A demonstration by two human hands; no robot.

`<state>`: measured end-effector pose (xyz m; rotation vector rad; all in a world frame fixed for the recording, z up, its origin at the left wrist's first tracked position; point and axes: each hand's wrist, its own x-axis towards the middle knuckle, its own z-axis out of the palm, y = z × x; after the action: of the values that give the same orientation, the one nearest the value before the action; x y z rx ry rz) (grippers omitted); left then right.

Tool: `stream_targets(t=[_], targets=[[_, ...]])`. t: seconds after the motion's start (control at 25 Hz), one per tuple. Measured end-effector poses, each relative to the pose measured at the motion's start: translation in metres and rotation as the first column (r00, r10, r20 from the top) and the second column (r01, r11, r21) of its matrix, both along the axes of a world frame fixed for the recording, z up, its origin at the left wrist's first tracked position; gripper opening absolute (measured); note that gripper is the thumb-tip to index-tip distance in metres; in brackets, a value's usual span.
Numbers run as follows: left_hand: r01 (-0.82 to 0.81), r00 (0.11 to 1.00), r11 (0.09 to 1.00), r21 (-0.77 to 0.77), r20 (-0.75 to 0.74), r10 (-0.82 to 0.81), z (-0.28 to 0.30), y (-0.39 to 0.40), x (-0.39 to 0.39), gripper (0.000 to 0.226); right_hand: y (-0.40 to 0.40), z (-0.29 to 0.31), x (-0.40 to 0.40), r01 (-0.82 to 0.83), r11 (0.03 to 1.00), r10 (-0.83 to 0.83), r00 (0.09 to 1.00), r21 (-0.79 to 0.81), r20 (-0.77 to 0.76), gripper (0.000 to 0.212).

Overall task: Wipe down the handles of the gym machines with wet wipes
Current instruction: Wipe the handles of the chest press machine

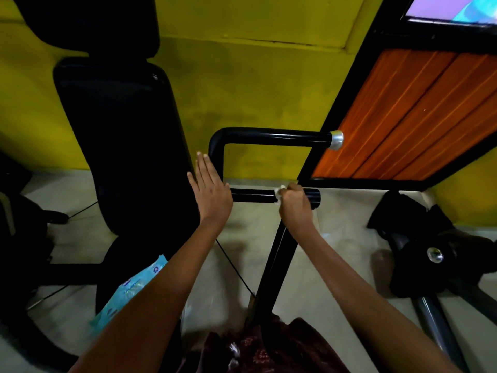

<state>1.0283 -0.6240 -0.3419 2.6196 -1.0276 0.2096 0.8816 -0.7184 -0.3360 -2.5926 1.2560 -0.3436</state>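
A black gym machine handle bends in a U shape, with an upper bar (274, 135) ending in a silver cap (336, 140) and a lower bar (252, 196). My right hand (294, 205) grips the lower bar with a white wet wipe (279, 192) wrapped under its fingers. My left hand (211, 191) is flat with straight fingers at the handle's left bend, beside the black back pad (121, 135); whether it touches the bar I cannot tell. A light blue wet wipe pack (129, 292) lies on the seat, partly behind my left forearm.
A black upright post (271, 270) carries the handle. An orange wooden door (411, 114) with a black frame stands at the right. Black weight plates and a bar end (434, 255) lie on the tiled floor at the right. The wall behind is yellow.
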Motion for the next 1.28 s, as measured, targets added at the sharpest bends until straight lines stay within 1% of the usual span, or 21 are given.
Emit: stream_targets(t=[0.04,0.12,0.16,0.2,0.24,0.28,0.32,0.36,0.44,0.52,0.64,0.68,0.76,0.84,0.88,0.92,0.96,1.04,1.12,1.2,1.28], targets=[[0.019,0.995,1.0,0.024,0.093,-0.022,-0.001,0.0,-0.002,0.083,0.009,-0.001,0.007,-0.02,1.0,0.02,0.999,0.008,0.03,0.026],[0.167,0.961,0.985,0.043,0.215,-0.172,-0.007,0.001,-0.004,0.084,0.012,-0.005,0.009,-0.04,0.999,0.036,0.987,0.021,0.158,0.02],[0.269,0.928,0.96,0.075,0.246,-0.279,-0.011,0.001,-0.005,0.083,0.008,-0.006,0.004,-0.064,0.998,0.061,0.984,0.009,0.17,0.018],[0.355,0.894,0.928,0.11,0.249,-0.372,-0.015,0.0,-0.007,0.079,0.001,-0.006,-0.002,-0.077,0.997,0.076,0.988,0.005,0.135,0.016],[0.416,0.873,0.9,0.132,0.221,-0.436,-0.018,-0.002,-0.008,0.069,-0.006,-0.006,-0.006,-0.06,0.998,0.059,0.993,0.001,0.1,0.015],[0.45,0.87,0.883,0.136,0.154,-0.467,-0.023,-0.004,-0.008,0.058,-0.009,-0.006,-0.007,-0.031,1.0,0.031,0.997,0.003,0.068,0.017],[0.477,0.871,0.869,0.134,0.061,-0.487,-0.025,-0.005,-0.009,0.053,-0.007,-0.005,-0.004,-0.021,1.0,0.021,0.998,-0.011,0.058,0.019],[0.499,0.865,0.855,0.139,-0.022,-0.502,-0.028,-0.006,-0.011,0.061,-0.002,-0.001,0.0,-0.035,0.999,0.036,0.996,-0.013,0.076,0.02],[0.521,0.853,0.843,0.131,-0.074,-0.516,-0.034,-0.006,-0.012,0.08,-0.001,0.004,0.002,-0.037,0.998,0.026,0.98,0.055,0.198,0.018],[0.535,0.845,0.841,0.084,-0.066,-0.531,-0.03,-0.009,-0.01,0.075,-0.013,0.012,-0.014,0.044,0.987,-0.104,0.908,0.155,0.405,0.014],[0.587,0.808,0.806,-0.071,0.111,-0.579,-0.006,-0.026,-0.013,0.06,-0.036,0.029,-0.042,0.245,0.948,-0.318,0.69,0.203,0.651,0.016],[0.594,0.803,0.795,-0.127,0.161,-0.574,0.004,-0.035,-0.015,0.057,-0.042,0.038,-0.048,0.29,0.936,-0.341,0.616,0.199,0.71,0.015],[0.584,0.811,0.772,-0.25,0.228,-0.539,0.023,-0.048,-0.019,0.052,-0.051,0.059,-0.054,0.363,0.921,-0.321,0.508,0.139,0.8,0.016],[0.635,0.77,0.711,-0.302,0.319,-0.552,0.036,-0.057,-0.023,0.044,-0.065,0.079,-0.057,0.406,0.913,-0.245,0.46,0.044,0.853,0.018],[0.676,0.732,0.678,-0.291,0.372,-0.57,0.042,-0.063,-0.025,0.042,-0.073,0.086,-0.055,0.396,0.918,-0.21,0.485,0.001,0.849,0.019],[0.701,0.703,0.663,-0.264,0.411,-0.58,0.05,-0.069,-0.027,0.041,-0.08,0.089,-0.052,0.364,0.931,-0.19,0.542,-0.025,0.819,0.02],[0.699,0.699,0.677,-0.23,0.422,-0.577,0.059,-0.077,-0.029,0.043,-0.084,0.09,-0.048,0.323,0.946,-0.184,0.612,-0.03,0.769,0.021],[0.636,0.75,0.762,-0.125,0.333,-0.572,0.074,-0.093,-0.028,0.05,-0.085,0.084,-0.045,0.261,0.964,-0.152,0.708,-0.056,0.69,0.023],[0.553,0.813,0.833,0.038,0.193,-0.549,0.078,-0.1,-0.025,0.06,-0.08,0.071,-0.049,0.209,0.967,-0.062,0.747,-0.146,0.662,0.024],[0.509,0.815,0.854,0.109,0.258,-0.519,0.07,-0.099,-0.024,0.068,-0.076,0.068,-0.051,0.158,0.965,0.01,0.773,-0.208,0.634,0.023],[0.498,0.813,0.865,0.063,0.314,-0.491,0.065,-0.098,-0.026,0.068,-0.089,0.084,-0.04,0.162,0.968,-0.013,0.798,-0.193,0.602,0.02]])
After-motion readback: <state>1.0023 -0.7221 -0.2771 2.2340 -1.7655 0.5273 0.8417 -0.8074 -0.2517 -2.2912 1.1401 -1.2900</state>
